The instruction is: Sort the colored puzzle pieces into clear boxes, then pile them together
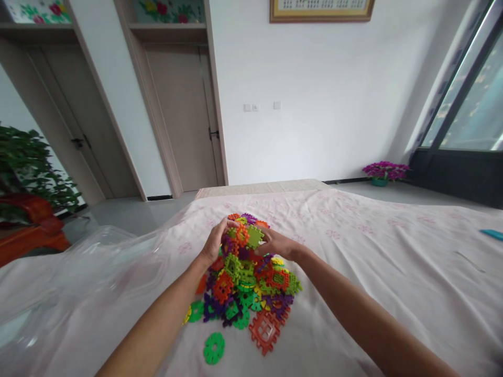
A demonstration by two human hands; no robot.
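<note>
A heap of plastic interlocking building pieces (245, 272) in orange, green, purple, yellow and red lies on a pale pink-patterned cloth. At the upper left of the heap, my left hand (217, 238) curls its fingers round some pieces. My right hand (277, 245) closes in from the opposite side, its fingers against a light green square piece (254, 237). Between the hands sits an orange piece (242, 235). A red square piece with a window pattern (265, 331) is at the heap's near edge. One green notched disc (214, 348) lies apart, closer to me. Some fingertips are hidden among the pieces.
Clear plastic containers (106, 262) rest on the cloth (353, 246) at the left. A blue object (492, 234) is near the right edge. A red wooden chair arm (31, 225) stands at the left, and a pot of purple flowers (385, 173) is on the floor beyond.
</note>
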